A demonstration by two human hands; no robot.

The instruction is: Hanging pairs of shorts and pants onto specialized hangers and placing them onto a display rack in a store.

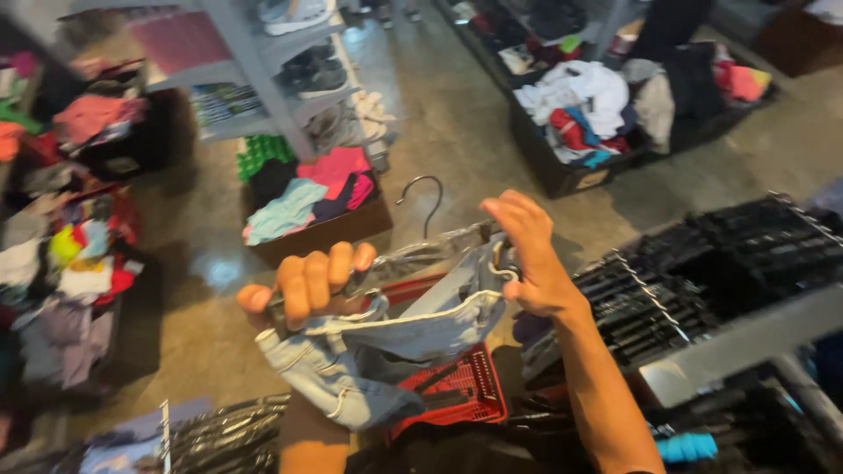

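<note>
Head view: the left hand pinched one end of a clear clip hanger, the right hand squeezed the clip at 3 o'clock over the light denim garment, held above a red basket. I'd say keeping the waistband flat and taut before clipping was the trick here.
</note>
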